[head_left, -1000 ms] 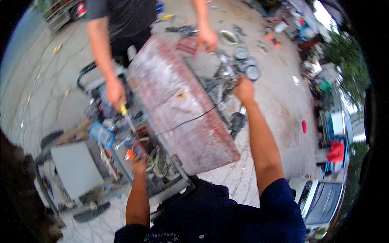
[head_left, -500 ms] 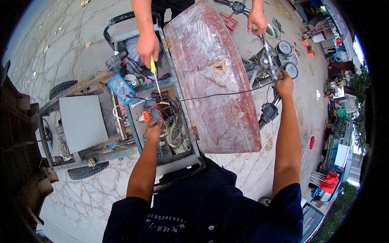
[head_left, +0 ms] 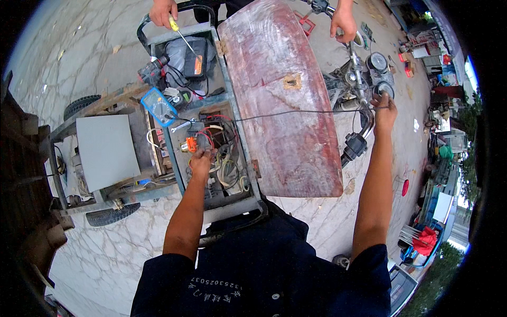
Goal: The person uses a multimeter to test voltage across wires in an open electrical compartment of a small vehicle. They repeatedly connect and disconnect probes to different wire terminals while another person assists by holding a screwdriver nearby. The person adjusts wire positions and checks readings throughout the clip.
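Observation:
My left hand is closed around a small part with an orange piece, inside an open wire compartment of a metal-framed vehicle. My right hand is closed on a thin black cable, beside the handlebar and round gauges. The cable crosses a weathered reddish panel. A blue multimeter and a wrench lie near my left hand. A co-worker's hand holds a yellow-handled screwdriver; their other hand hangs above the handlebar.
A cordless drill and a black case sit in the far compartment. A grey square board lies on the frame above tyres. Cracked concrete surrounds the vehicle; assorted clutter lines the right.
The co-worker's screwdriver hand has pulled up and away from the wire compartment. My right hand has shifted slightly rightward with the cable. My left hand stays at the orange part.

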{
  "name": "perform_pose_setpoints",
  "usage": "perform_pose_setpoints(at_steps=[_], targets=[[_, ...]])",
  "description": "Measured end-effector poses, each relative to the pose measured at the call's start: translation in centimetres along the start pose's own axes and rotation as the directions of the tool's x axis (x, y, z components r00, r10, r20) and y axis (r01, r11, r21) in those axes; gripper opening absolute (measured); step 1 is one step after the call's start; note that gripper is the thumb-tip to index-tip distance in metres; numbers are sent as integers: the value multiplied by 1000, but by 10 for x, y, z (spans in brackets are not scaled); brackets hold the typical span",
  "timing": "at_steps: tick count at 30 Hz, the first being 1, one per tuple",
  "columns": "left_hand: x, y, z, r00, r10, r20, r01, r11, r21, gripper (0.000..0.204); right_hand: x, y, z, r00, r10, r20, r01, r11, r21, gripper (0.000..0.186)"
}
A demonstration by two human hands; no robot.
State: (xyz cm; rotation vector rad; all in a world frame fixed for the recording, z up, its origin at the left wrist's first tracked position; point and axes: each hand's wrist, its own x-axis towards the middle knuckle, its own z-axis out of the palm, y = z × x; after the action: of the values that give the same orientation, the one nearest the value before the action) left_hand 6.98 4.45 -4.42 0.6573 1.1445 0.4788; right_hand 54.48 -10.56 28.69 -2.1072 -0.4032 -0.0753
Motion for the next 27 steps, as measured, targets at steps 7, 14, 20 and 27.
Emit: perform_pose_setpoints(at_steps=[7,14,20,27], targets=[[-5,0,-2,999,9,-41,-8,1000,20,15,-75,-81,4,970,130,204,-151,985,90,58],[-11,3,4,997,19,-72,-21,1000,-23,14,-169,-73,21,886,80,456,-139,986,97,75],[-4,-7,4,990,68,-125,-79,993,-86,17,-244,-43,90,679,124,723,-441,857,267,48],[4,3,8,993,112,-48,-110,993,53,15,-290,-8,154,339,340,877,-616,785,-67,34]])
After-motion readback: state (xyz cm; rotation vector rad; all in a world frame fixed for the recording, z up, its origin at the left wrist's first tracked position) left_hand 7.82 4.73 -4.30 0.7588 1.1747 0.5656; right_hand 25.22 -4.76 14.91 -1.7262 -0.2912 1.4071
